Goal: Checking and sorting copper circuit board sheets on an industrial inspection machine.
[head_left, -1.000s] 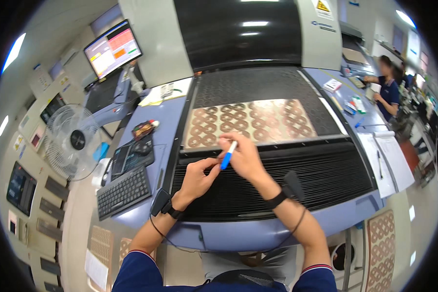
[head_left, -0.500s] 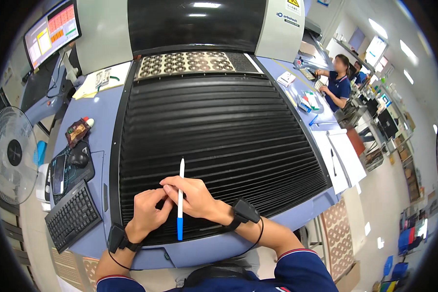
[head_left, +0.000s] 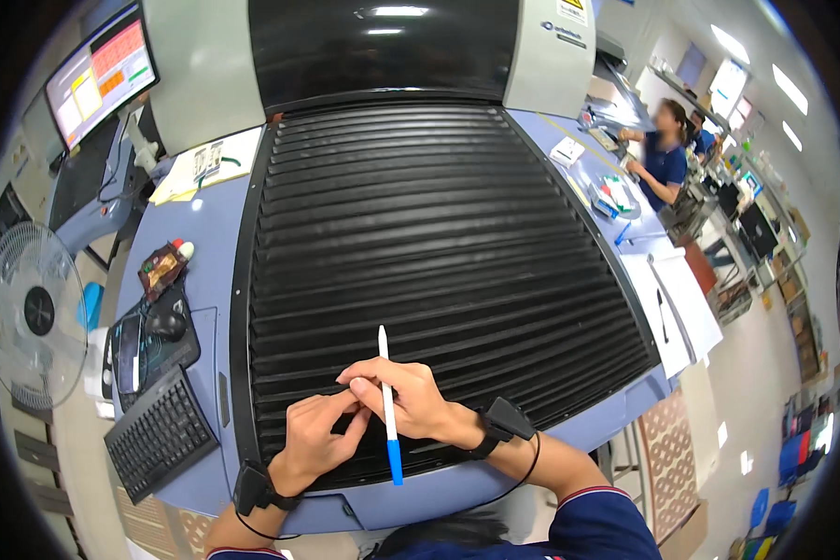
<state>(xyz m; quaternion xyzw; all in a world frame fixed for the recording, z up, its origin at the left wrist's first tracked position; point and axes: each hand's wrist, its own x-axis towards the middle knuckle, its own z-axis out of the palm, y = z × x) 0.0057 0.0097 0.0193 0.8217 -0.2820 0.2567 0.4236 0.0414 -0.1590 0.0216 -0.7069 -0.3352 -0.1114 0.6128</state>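
A white pen with a blue end (head_left: 389,411) is sitting in the person's right hand (head_left: 418,399), above the near part of the black ribbed cover (head_left: 429,243). The right hand is holding it around mid-length and is the nearer one; the pen is lying just right of the left hand (head_left: 319,431). Its long axis is running nearly straight between the cover's near and far edges, the tapering white tip pointing to the far edge, leaning slightly left, and the blue end facing the near edge. The fingertips of both hands are coming together; whether they are pinching anything small, one cannot tell. On the desk (head_left: 217,224), a keyboard (head_left: 161,434) and a mouse (head_left: 166,325) are lying left of the cover, and a notebook (head_left: 698,327) is resting right of it.
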